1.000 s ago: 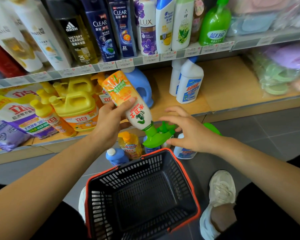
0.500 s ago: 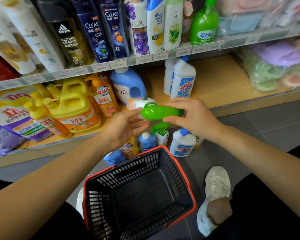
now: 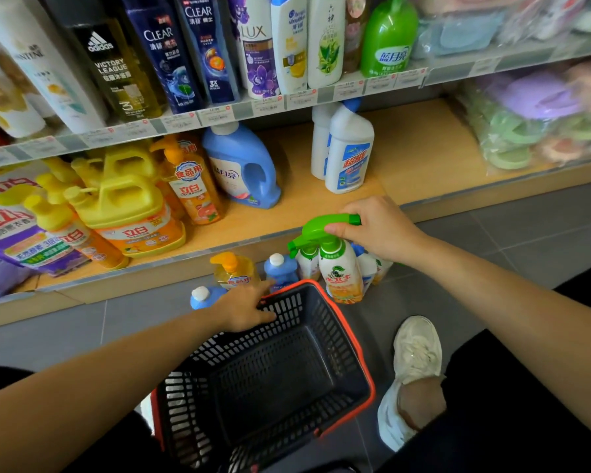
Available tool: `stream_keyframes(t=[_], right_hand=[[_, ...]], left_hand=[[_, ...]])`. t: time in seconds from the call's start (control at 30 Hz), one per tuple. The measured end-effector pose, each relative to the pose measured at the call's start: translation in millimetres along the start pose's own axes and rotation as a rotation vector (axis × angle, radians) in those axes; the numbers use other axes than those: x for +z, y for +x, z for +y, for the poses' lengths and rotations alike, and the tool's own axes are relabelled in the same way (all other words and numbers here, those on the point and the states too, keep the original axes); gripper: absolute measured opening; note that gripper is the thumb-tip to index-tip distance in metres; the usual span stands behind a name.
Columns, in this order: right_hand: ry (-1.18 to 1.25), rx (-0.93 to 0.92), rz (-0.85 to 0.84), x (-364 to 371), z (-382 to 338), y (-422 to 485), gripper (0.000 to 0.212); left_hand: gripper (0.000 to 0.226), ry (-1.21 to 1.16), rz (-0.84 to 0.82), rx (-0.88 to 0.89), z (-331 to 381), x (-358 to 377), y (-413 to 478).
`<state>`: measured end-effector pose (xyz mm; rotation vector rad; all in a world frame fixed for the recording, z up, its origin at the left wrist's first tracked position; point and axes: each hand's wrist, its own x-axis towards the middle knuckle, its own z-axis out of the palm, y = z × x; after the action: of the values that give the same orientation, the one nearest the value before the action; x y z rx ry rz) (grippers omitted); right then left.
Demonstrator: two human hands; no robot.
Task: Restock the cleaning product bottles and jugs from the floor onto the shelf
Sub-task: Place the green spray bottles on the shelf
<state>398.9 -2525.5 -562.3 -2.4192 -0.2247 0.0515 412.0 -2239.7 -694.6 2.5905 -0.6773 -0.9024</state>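
Observation:
My right hand (image 3: 379, 227) grips the green trigger head of a white-and-orange spray bottle (image 3: 342, 274), which hangs upright just in front of the lower wooden shelf (image 3: 423, 155). Behind it on the floor stand more spray bottles (image 3: 306, 264), partly hidden. My left hand (image 3: 246, 310) reaches with straight fingers over the basket's far corner. Its fingertips are close to a blue bottle with a white cap (image 3: 280, 268) and a yellow pump bottle (image 3: 234, 271). A second blue bottle (image 3: 202, 297) stands left of that hand.
A black basket with a red rim (image 3: 365, 370) sits on the grey floor between my arms; my white shoe (image 3: 413, 349) is to its right. The shelf holds yellow jugs (image 3: 127, 206), a blue jug (image 3: 243, 165) and white bottles (image 3: 350, 151), with bare wood to their right.
The spray bottle passed from my left hand to my right and turned from upside down to upright. My left hand let go and dropped toward the floor bottles.

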Motion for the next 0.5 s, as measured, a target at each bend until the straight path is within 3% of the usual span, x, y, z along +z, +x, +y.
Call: stream_keyframes(t=[0.1,0.2,0.37,0.5], right_hand=[[-0.018,0.080,-0.032,8,9,1,0.048],[0.040,0.159,-0.071,20,16,5,0.029],[0.068,0.281,-0.177,49,32,18,0.037],[0.153,0.306,-0.235,75,45,21,0.023]], left_hand=[[0.076,0.024,-0.037,-0.020,-8,19,2],[0.067,0.000,0.010,0.054,-10,29,-1],[0.044,-0.140,0.001,0.222,3,41,-11],[0.035,-0.244,-0.033,0.257,20,52,-13]])
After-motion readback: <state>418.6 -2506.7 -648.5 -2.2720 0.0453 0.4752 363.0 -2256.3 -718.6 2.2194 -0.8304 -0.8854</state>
